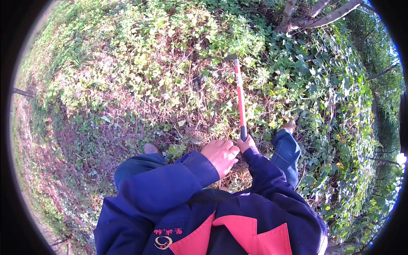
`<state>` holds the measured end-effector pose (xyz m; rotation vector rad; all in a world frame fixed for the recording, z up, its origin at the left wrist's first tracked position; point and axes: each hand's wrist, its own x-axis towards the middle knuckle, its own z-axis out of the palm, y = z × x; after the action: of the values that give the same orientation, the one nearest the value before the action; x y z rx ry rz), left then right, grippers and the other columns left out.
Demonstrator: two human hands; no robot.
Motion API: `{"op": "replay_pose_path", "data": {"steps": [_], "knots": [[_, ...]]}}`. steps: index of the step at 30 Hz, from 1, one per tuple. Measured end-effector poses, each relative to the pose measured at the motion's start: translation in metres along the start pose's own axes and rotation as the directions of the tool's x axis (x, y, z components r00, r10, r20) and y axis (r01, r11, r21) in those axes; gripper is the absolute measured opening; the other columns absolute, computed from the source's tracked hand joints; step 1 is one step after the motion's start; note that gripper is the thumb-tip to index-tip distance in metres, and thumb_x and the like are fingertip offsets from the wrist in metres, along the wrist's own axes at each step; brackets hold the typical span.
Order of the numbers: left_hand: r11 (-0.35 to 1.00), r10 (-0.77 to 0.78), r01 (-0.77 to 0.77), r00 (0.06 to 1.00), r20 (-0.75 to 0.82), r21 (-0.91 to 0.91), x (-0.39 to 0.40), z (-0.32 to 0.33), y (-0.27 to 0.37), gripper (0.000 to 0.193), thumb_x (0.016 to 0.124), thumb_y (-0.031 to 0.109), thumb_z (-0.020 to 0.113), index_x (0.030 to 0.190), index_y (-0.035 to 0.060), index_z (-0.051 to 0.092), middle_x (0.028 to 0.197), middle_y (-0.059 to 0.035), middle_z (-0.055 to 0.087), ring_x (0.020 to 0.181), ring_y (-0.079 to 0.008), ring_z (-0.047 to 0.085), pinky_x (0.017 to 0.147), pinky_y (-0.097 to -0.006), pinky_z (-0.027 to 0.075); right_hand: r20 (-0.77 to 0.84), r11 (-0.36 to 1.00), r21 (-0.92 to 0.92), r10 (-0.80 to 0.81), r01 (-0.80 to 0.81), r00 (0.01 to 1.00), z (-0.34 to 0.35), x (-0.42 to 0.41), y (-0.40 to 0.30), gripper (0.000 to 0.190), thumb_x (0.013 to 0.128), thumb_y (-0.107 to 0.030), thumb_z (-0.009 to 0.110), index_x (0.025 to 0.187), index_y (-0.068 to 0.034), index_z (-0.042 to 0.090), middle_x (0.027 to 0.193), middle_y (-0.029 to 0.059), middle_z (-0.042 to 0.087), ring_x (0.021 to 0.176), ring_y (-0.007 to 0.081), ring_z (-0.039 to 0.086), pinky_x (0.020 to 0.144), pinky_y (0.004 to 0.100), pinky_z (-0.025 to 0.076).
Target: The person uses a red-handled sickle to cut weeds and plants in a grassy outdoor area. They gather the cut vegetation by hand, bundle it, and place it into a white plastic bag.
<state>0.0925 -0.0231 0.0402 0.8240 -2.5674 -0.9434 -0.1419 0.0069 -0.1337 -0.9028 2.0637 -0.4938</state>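
Observation:
A sickle-like tool point(240, 98) with a long red handle reaches out ahead of me over the weeds. Its short dark blade point(231, 57) points left at the far end, among leaves. My right hand point(247, 144) is closed around the dark grip point(244, 133) at the near end. Just left of it, my left hand point(222, 156) is held with its back up and its fingers bent. Its palm is hidden, so whether it holds anything does not show. Both arms are in dark blue sleeves.
Low weeds and dry stems point(178, 95) cover the ground. Denser leafy vines point(331, 127) grow on the right. A forked tree trunk point(293, 24) stands at the upper right. My shoes point(151, 148) are set wide apart among the plants. A thin branch point(24, 92) shows at the left rim.

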Motion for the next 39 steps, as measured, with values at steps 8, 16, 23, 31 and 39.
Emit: {"op": "replay_pose_path", "data": {"steps": [8, 16, 23, 31, 39], "knots": [[1.000, 0.015, -0.015, 1.000, 0.010, -0.014, -0.006, -0.010, 0.012, 0.025, 0.084, 0.023, 0.060, 0.101, 0.0055, 0.057, 0.093, -0.0095, 0.056, 0.086, -0.0274, 0.058, 0.076, -0.0386, 0.045, -0.091, 0.968, 0.247, -0.028, 0.050, 0.995, -0.038, -0.007, -0.010, 0.027, 0.073, -0.016, 0.065, 0.093, -0.005, 0.050, 0.058, 0.0010, 0.048, 0.041, 0.0111, 0.048, 0.037, 0.0274, 0.040], [0.998, -0.060, 0.060, 0.998, 0.019, 0.001, -0.002, -0.026, 0.004, 0.030, 0.080, 0.024, 0.063, 0.105, 0.0077, 0.056, 0.095, -0.0066, 0.056, 0.089, -0.0245, 0.056, 0.077, -0.0365, 0.043, -0.323, 0.924, -0.082, -0.380, 0.374, 0.867, -0.007, 0.247, -0.212, 0.032, 0.073, -0.029, 0.058, 0.092, -0.002, 0.056, 0.073, 0.0130, 0.061, 0.064, 0.0262, 0.061, 0.060, 0.0365, 0.049], [0.994, -0.076, 0.076, 0.997, 0.002, -0.073, -0.005, -0.023, -0.013, 0.030, 0.079, 0.023, 0.062, 0.105, 0.0080, 0.056, 0.089, -0.0053, 0.055, 0.087, -0.0229, 0.056, 0.075, -0.0350, 0.042, -0.301, 0.828, -0.554, -0.294, 0.084, 0.907, 0.077, 0.281, -0.232, 0.041, 0.075, -0.033, 0.062, 0.097, 0.002, 0.061, 0.089, 0.0201, 0.066, 0.082, 0.0322, 0.066, 0.077, 0.0409, 0.052], [0.996, -0.038, 0.036, 0.999, -0.017, -0.087, -0.006, -0.016, 0.004, 0.028, 0.079, 0.025, 0.063, 0.102, 0.0106, 0.057, 0.089, -0.0037, 0.055, 0.085, -0.0223, 0.057, 0.073, -0.0338, 0.042, -0.233, 0.805, -0.590, -0.241, 0.060, 0.942, 0.055, 0.194, -0.083, 0.049, 0.076, -0.034, 0.063, 0.113, -0.004, 0.052, 0.087, 0.0198, 0.064, 0.077, 0.0348, 0.065, 0.072, 0.0446, 0.051], [0.997, 0.058, -0.060, 0.998, 0.033, 0.049, -0.004, 0.004, 0.016, 0.026, 0.082, 0.021, 0.060, 0.103, 0.0070, 0.053, 0.093, -0.0095, 0.057, 0.088, -0.0264, 0.058, 0.077, -0.0388, 0.045, -0.131, 0.799, -0.596, -0.004, -0.075, 0.991, -0.036, 0.049, -0.014, 0.047, 0.075, -0.033, 0.062, 0.112, -0.005, 0.051, 0.088, 0.0206, 0.064, 0.083, 0.0351, 0.064, 0.075, 0.0432, 0.050]]}}
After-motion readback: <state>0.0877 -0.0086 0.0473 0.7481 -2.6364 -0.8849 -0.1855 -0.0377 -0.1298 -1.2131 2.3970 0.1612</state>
